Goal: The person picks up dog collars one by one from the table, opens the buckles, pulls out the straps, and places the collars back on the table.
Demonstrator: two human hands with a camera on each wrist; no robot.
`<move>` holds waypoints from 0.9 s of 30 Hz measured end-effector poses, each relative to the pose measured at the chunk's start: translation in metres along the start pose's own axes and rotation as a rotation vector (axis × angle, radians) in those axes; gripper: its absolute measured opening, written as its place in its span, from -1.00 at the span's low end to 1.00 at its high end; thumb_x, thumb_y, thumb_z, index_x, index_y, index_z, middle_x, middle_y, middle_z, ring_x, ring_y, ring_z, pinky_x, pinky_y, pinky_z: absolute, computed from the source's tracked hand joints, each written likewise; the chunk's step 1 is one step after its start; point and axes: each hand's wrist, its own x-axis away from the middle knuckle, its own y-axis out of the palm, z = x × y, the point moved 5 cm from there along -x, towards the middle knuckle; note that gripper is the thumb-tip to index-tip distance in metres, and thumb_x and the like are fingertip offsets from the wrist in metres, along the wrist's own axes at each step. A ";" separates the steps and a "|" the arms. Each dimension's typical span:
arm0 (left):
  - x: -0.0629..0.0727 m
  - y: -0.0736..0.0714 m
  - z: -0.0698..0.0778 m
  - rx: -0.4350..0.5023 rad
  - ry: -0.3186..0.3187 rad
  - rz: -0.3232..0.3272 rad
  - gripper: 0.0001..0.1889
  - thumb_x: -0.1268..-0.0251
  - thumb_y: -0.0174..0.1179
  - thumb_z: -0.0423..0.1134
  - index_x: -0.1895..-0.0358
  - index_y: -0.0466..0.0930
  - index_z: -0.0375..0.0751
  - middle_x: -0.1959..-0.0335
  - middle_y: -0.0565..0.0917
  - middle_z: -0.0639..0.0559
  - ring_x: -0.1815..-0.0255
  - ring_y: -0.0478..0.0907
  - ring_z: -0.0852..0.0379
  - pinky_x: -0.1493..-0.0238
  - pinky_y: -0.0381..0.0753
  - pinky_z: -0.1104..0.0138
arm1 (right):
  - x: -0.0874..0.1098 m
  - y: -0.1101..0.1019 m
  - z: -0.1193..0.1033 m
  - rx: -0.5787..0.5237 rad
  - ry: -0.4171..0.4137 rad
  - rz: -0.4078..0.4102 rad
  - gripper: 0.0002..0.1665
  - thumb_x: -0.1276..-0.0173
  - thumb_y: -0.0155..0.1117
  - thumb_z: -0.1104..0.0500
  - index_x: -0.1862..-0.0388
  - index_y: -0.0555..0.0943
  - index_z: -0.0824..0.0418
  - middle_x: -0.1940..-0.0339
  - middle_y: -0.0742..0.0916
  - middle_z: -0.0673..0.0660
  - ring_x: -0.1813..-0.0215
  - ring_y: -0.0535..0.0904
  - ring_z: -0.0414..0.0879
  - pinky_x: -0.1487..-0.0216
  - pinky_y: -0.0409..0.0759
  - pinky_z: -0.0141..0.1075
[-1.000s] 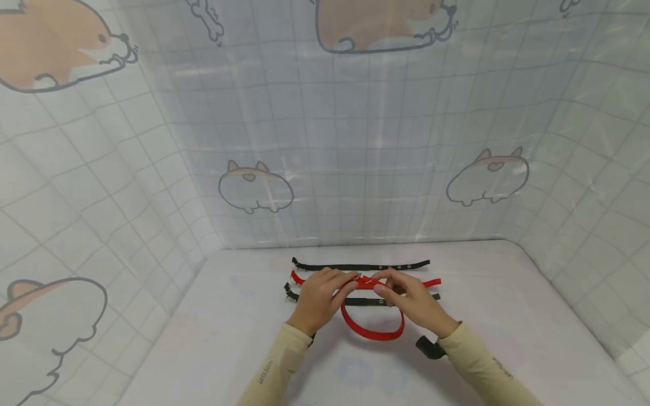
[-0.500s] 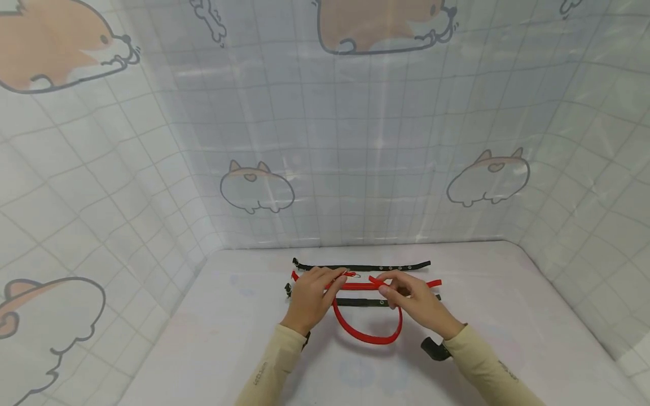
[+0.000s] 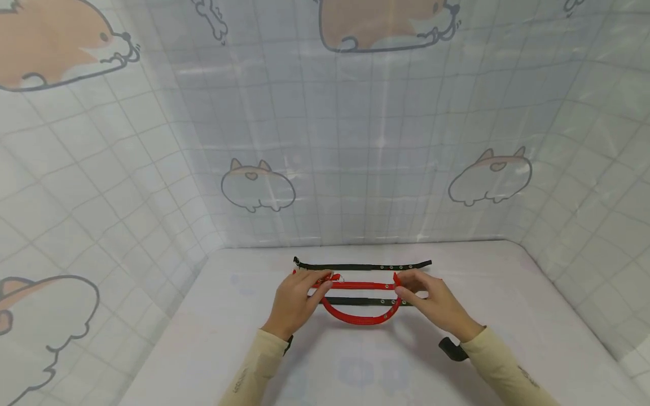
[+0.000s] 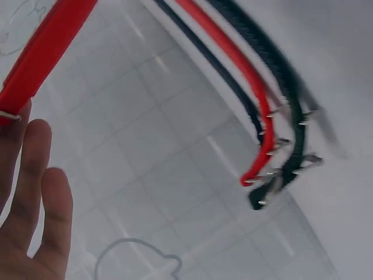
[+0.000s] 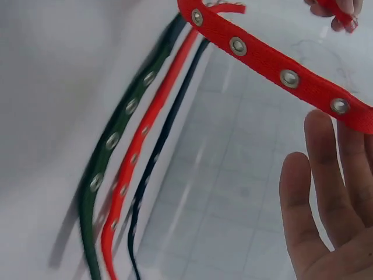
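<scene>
A red collar with metal eyelets hangs in a curve between my two hands over the table. My left hand pinches its buckle end, where a metal ring shows. My right hand pinches the other end. In the right wrist view the eyelets of the held collar face the camera. In the left wrist view the red strap runs up from the fingertips. Behind and under it lie a second red collar, a dark green collar and a blackish collar, stretched out side by side.
The white tabletop reaches back to a tile-patterned curtain with dog drawings, which also rises on both sides. A dark piece shows beside the right sleeve.
My hands have drawn apart, left hand leftward and right hand rightward. The held collar's ends, close together a second ago, now stand well apart, and its loop has become a shallower curve.
</scene>
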 end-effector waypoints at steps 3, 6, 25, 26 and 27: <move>0.007 0.000 -0.004 0.027 0.015 -0.043 -0.59 -0.33 0.38 -0.08 -0.21 0.67 -0.05 0.14 0.75 0.16 0.15 0.66 0.23 0.06 0.65 0.22 | 0.005 -0.002 0.002 0.044 -0.041 -0.016 -0.65 -0.43 0.38 0.06 -0.15 0.60 0.03 0.08 0.75 -0.08 0.11 0.68 -0.22 0.06 0.67 -0.23; 0.014 -0.003 -0.007 0.037 0.023 -0.082 -0.54 -0.31 0.40 -0.11 -0.26 0.63 -0.02 0.13 0.75 0.18 0.14 0.66 0.23 0.04 0.64 0.19 | 0.010 -0.006 0.004 0.090 -0.056 -0.017 -0.65 -0.42 0.39 0.07 -0.14 0.60 0.04 0.08 0.75 -0.11 0.10 0.66 -0.25 0.05 0.67 -0.20; 0.076 -0.026 -0.046 -0.307 0.051 -0.244 -0.60 -0.05 0.56 -0.14 -0.01 0.74 0.15 0.32 0.74 0.20 0.37 0.63 0.17 0.33 0.60 0.25 | 0.054 -0.036 0.046 0.473 0.091 -0.140 -0.80 -0.28 0.51 0.08 0.17 0.67 -0.02 0.20 0.66 -0.25 0.15 0.59 -0.24 0.10 0.64 -0.19; 0.079 -0.026 -0.048 -0.314 0.032 -0.263 -0.61 -0.07 0.55 -0.11 -0.02 0.74 0.16 0.31 0.74 0.22 0.35 0.64 0.17 0.30 0.61 0.24 | 0.055 -0.036 0.047 0.478 0.087 -0.132 -0.80 -0.29 0.51 0.06 0.16 0.67 -0.01 0.19 0.67 -0.22 0.15 0.60 -0.24 0.09 0.64 -0.19; 0.081 -0.027 -0.049 -0.317 0.014 -0.274 -0.61 -0.08 0.54 -0.07 -0.03 0.73 0.17 0.29 0.75 0.22 0.32 0.65 0.17 0.26 0.62 0.22 | 0.055 -0.037 0.048 0.470 0.089 -0.120 -0.78 -0.30 0.50 0.04 0.14 0.68 0.00 0.17 0.68 -0.20 0.13 0.60 -0.22 0.08 0.64 -0.17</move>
